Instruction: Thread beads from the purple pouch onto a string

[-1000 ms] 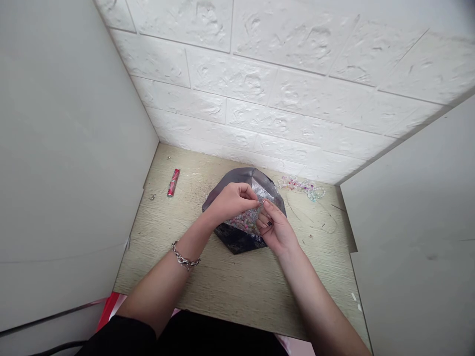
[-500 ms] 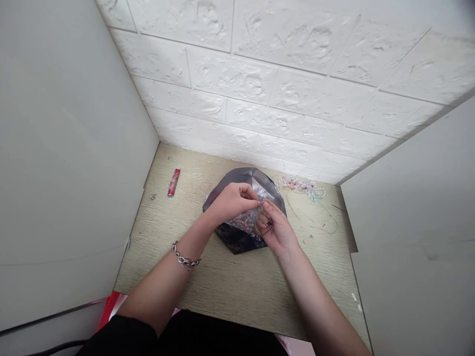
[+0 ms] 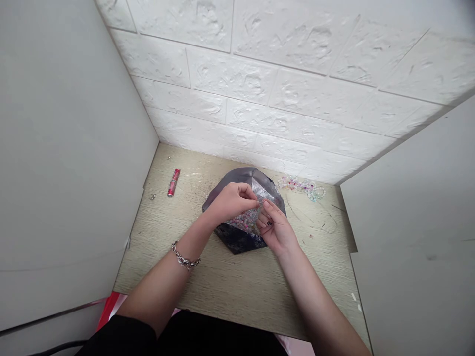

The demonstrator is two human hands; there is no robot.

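Observation:
A dark, faceted bowl [image 3: 241, 242] stands mid-table with many small pink, white and clear beads [image 3: 243, 221] inside. My left hand [image 3: 236, 200] is over the bowl, thumb and forefinger pinched together. Fingertip to fingertip with it, my right hand [image 3: 276, 222] is pinched too, above the bowl's right side. Whatever lies between the fingertips is too small to make out. A silver chain bracelet [image 3: 183, 259] circles my left wrist.
Strung beads [image 3: 302, 187] lie at the back right, with loose thin thread [image 3: 326, 228] nearby. On the left is a red cylinder [image 3: 173, 183], with a small metallic bit [image 3: 152, 197] close by. A white brick-pattern wall [image 3: 241, 109] and grey side panels [image 3: 67, 148] enclose the table [image 3: 237, 291].
Hardly anything differs. Both hands keep their pinch above the bowl, with at most a tiny shift at the fingertips.

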